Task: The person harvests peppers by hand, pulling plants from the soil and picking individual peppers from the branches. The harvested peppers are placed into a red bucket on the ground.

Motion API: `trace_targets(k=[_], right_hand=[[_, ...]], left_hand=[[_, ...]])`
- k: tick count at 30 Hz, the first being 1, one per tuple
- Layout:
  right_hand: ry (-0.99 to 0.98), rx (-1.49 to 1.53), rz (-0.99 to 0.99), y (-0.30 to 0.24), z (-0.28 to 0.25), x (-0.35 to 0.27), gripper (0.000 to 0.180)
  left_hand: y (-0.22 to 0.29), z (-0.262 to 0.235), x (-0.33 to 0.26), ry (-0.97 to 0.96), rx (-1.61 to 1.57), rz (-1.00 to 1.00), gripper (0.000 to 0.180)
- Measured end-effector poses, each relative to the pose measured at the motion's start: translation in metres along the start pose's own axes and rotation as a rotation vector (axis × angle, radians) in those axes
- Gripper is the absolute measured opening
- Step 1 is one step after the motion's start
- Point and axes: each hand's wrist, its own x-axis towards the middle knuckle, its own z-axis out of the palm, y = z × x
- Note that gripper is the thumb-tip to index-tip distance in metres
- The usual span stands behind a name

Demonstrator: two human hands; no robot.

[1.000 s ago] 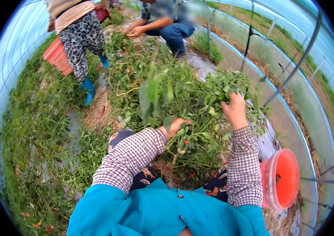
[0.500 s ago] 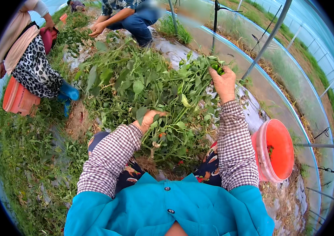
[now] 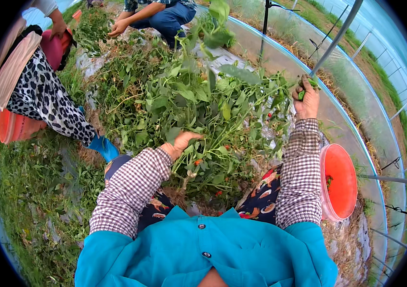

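Observation:
A leafy green pepper plant (image 3: 218, 119) spreads in front of my knees, with a few small red peppers (image 3: 197, 162) low among its stems. My left hand (image 3: 183, 144) is closed around stems near the plant's middle; leaves partly cover the fingers. Off the plant's right edge, my right hand (image 3: 307, 101) is raised with its fingers wrapped round several green peppers (image 3: 312, 82). By my right forearm stands a red-orange bucket (image 3: 344, 189), tilted toward me, with a little green and red produce visible at its inner left side.
At the left a person in spotted trousers (image 3: 50, 95) and blue boots stands beside another orange bucket (image 3: 14, 126). A person in jeans (image 3: 167, 24) crouches ahead among plants. A metal pole (image 3: 337, 38) and clear plastic sheeting (image 3: 289, 57) run along the right.
My right hand has moved right, away from the plant, with the green peppers in it. My left hand keeps its grip. The person at the left has stepped nearer.

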Motion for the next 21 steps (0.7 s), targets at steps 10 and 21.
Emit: trace_targets(k=[10, 21], right_hand=[[-0.675, -0.562, 0.169, 0.033, 0.104, -0.1, 0.017], [-0.754, -1.541, -0.245, 0.062, 0.096, -0.097, 0.037]], left_hand=[[0.008, 0.004, 0.005, -0.004, -0.219, -0.052, 0.033], [0.022, 0.019, -0.01, 0.166, -0.257, -0.004, 0.021]])
